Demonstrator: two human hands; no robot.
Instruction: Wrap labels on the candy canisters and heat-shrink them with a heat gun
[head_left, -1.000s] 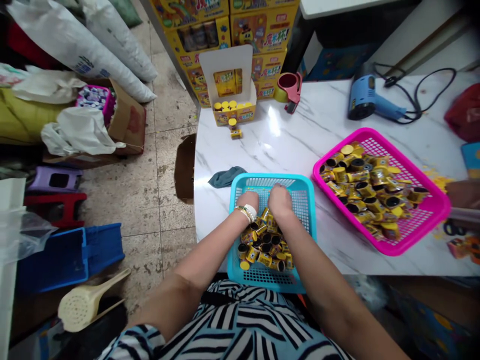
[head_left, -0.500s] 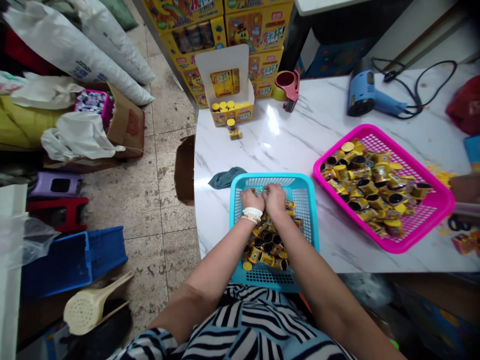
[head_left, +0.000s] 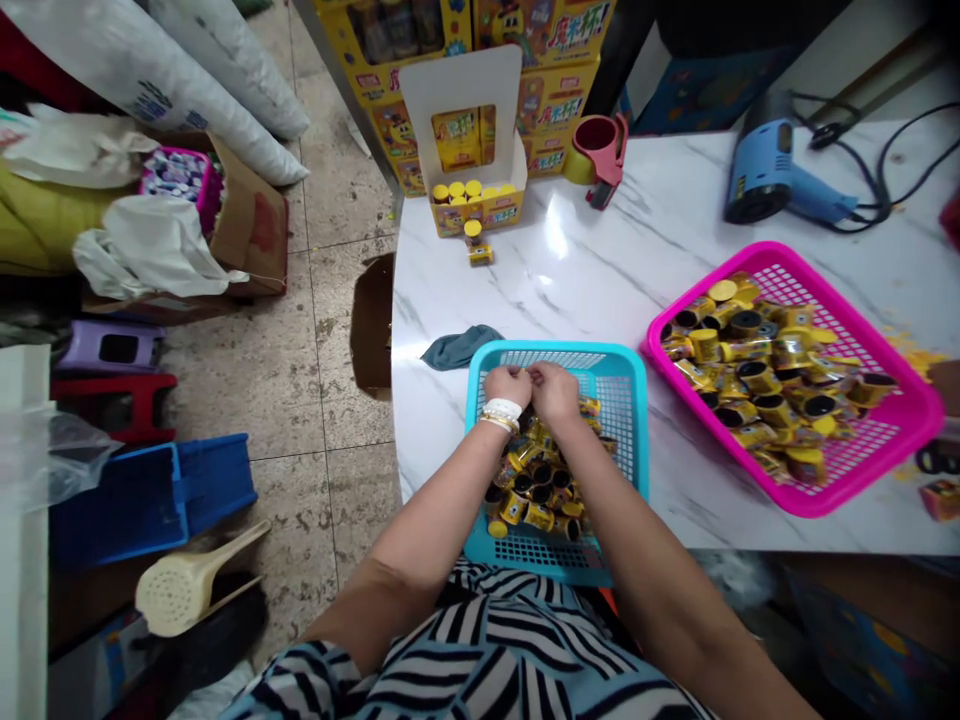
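I have both hands together over the far part of the light blue plastic mesh basket (head_left: 626, 400), which sits at the near edge of the white marble-pattern surface (head_left: 600, 270). My left hand (head_left: 507, 385) and right hand (head_left: 553, 388) touch each other, fingers curled in; I think they pinch one small piece between them, but the piece itself is hidden, so I cannot tell what the grip closes on. Just under the wrists lies the heap of small yellow and black round cups (head_left: 536, 485), filling the near half of that basket. I judge the step in hand is fitting or closing one cup. The next move calls for a steady press. The pink plastic mesh basket (head_left: 862, 490) with more cups stands well apart to the right.
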